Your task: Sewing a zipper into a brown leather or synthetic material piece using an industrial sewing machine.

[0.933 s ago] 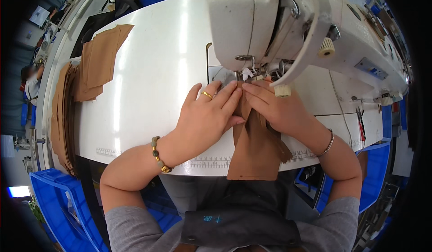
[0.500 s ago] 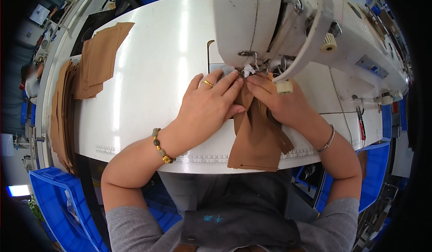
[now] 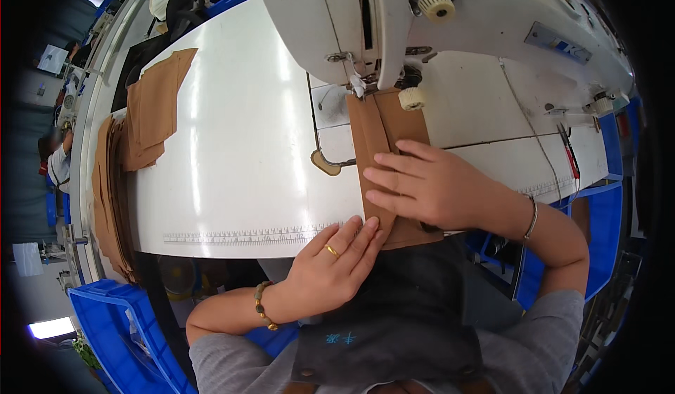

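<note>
A brown fabric piece [image 3: 369,137] runs from under the needle area of the white sewing machine [image 3: 316,21] to the table's front edge. A long fold or layered edge lies along its length. My left hand [image 3: 334,264] pinches the near end of the fabric at the table edge, its thumb mostly hidden. Higher up, my right hand [image 3: 429,186] lies flat on the fabric, fingers spread and pointing left. The part of the fabric beneath that palm is hidden.
Two stacks of brown pieces, one flat [image 3: 151,109] and one hanging over the edge [image 3: 109,197], are at the left. Red-handled snips [image 3: 569,155] lie at the right. Blue bins [image 3: 116,323] stand below the white table [image 3: 239,148]. A printed ruler [image 3: 239,237] follows its front edge.
Both hands have come back from the needle toward me, the left one to the near end of the fabric. The bunched fabric now lies flatter and straighter.
</note>
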### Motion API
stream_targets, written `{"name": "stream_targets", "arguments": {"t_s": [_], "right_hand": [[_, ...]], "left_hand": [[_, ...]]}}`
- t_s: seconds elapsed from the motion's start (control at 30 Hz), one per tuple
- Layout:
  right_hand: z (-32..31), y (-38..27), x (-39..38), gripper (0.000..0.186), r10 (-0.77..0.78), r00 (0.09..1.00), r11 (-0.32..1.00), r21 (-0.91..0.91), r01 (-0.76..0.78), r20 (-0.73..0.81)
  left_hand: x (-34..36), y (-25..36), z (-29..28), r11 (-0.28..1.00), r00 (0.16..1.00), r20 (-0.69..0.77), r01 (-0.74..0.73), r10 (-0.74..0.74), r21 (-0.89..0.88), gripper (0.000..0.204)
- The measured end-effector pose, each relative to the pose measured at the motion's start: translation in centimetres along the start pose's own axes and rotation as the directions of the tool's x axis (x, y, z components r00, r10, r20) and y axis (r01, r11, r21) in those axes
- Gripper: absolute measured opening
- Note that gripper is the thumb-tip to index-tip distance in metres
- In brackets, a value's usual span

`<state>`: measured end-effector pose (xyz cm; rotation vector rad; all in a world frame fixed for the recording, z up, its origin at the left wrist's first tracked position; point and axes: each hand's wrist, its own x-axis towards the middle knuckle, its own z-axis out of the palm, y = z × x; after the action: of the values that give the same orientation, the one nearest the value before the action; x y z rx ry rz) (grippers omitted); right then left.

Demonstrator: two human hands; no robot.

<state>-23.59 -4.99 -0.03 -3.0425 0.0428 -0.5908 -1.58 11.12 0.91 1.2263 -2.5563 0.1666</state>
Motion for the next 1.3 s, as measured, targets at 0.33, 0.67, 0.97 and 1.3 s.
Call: {"name": "stream_targets", "arguments": {"t_s": [0.33, 0.67, 0.97, 1.3], "right_hand": [[-0.6, -7.3, -2.7, 0.037, 0.078, 0.997, 0.997, -0.022, -0.077, 0.030], [-0.9, -7.5, -2.7, 0.042, 0.075, 0.995, 0.997, -0.031, -0.073, 0.070], [-5.8, -2.5, 0.5, 0.035, 0.120, 0.989, 0.967, 0.213, -0.137, 0.091], [1.1, 3.7, 2.5, 0.027, 0.011, 0.943, 0.986, -0.155, -0.066, -0.332]], "left_hand": [[-0.7, 0.0, -0.2, 0.991, 0.996, -0.079, 0.036, -0.046, -0.126, 0.035], [6.5, -7.7, 2.8, 0.976, 0.981, 0.062, 0.175, -0.184, 0.129, 0.067], [6.6, -9.5, 2.9, 0.987, 0.984, 0.078, 0.155, -0.157, 0.031, 0.084], [6.3, -9.5, 3.2, 0.985, 0.985, 0.036, 0.172, -0.171, -0.007, 0.075]]}}
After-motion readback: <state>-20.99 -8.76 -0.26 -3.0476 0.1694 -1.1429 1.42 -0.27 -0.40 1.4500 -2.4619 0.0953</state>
